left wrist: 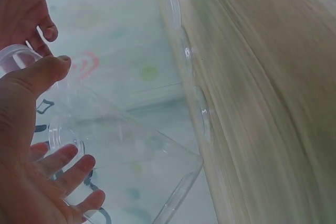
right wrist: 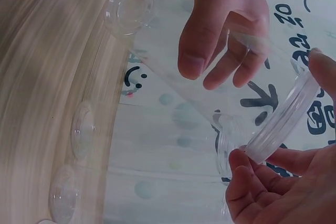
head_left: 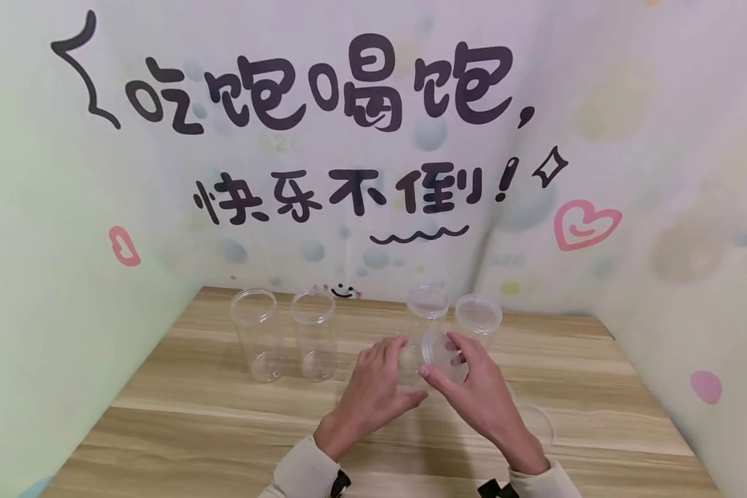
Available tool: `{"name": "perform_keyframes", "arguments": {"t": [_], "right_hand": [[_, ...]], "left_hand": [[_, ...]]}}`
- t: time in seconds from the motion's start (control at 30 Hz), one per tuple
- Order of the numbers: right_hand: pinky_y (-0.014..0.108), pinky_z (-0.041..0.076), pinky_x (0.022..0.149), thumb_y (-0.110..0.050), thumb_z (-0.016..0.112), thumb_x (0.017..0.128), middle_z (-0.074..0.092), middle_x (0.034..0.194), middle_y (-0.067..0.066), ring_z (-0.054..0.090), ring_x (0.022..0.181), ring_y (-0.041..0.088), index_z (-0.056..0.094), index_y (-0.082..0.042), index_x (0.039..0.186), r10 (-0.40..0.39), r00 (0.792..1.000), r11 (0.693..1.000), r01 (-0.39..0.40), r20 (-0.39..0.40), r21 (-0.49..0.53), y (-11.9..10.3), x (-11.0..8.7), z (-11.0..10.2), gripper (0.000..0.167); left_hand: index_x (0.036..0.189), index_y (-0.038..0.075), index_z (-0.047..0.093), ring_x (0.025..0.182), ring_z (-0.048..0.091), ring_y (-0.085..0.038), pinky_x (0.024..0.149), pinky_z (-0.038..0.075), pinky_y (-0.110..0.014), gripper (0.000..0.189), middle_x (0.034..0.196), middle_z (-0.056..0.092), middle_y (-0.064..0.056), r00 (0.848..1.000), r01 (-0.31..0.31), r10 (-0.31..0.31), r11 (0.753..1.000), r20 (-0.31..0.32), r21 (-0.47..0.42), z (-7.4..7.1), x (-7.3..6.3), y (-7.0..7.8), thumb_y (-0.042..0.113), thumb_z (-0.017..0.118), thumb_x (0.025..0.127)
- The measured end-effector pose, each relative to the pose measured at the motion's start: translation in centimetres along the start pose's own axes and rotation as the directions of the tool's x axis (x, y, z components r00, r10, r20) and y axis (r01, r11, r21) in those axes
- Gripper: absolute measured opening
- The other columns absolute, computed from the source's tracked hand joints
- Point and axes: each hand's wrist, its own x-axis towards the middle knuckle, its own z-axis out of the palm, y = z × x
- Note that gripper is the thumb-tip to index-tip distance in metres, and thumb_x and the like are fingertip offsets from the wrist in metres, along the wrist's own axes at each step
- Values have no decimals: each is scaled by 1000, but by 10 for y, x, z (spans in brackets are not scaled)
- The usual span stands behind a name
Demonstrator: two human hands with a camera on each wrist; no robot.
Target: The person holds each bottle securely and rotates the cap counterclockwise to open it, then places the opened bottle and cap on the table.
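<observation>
Over the table, both hands hold a clear plastic jar (head_left: 409, 358) tilted on its side. A ridged clear lid (right wrist: 281, 116) caps its right end. My left hand (head_left: 376, 384) curves loosely around the jar body, thumb below and fingers above in the head view. The right hand (head_left: 482, 387) grips the lid by its edge, thumb on one side and fingertips on the other. In the left wrist view the jar's clear wall (left wrist: 152, 150) stretches away past the left fingers.
Two clear jars (head_left: 257, 335) (head_left: 315, 339) stand at the back left of the wooden table (head_left: 211, 436). Behind the hands are two jars with whitish lids (head_left: 428, 302) (head_left: 478, 315). A faint clear ring (head_left: 550, 429) lies by the right wrist. Printed walls enclose the table.
</observation>
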Motion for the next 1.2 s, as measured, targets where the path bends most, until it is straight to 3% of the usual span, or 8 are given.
{"name": "perform_keyframes", "arguments": {"t": [0.13,0.27,0.7,1.07,1.2], "right_hand": [[34,50,77,-46,80,80,62,121,7,59,103,22,55,-9,134,41,999,999,-41,27,16,1,-2,2,71],[27,50,71,-42,81,80,62,117,5,58,100,20,57,-8,132,30,999,998,-31,26,50,3,-5,4,67],[24,49,66,-27,86,77,64,110,5,59,90,19,61,-4,127,-119,992,989,123,-45,78,9,-2,7,61],[24,51,67,-19,88,73,62,112,5,57,89,18,60,-4,127,-221,975,971,223,-33,84,10,3,3,62],[25,51,67,-19,88,73,62,112,5,57,88,19,60,-6,127,-247,969,964,247,-14,95,11,4,2,62]], "left_hand": [[133,3,48,119,59,-22,98,48,-44,87,127,60,-7,1000,-12,11,1000,27,3,-1,-4,-2,48,86,69],[134,4,49,120,58,-23,99,48,-44,86,128,59,-6,998,-25,25,1000,52,-2,-3,-7,-4,50,85,71],[134,6,49,120,57,-21,99,47,-45,82,129,59,-3,996,-22,28,997,90,-69,-8,-3,-8,48,84,73],[134,8,48,117,57,-20,97,47,-44,81,126,59,-2,995,-26,35,994,95,-103,-10,-2,-11,48,83,74],[135,10,47,116,58,-20,97,47,-44,81,126,59,-2,991,-30,45,993,129,-115,-14,-1,-12,49,83,74]]}}
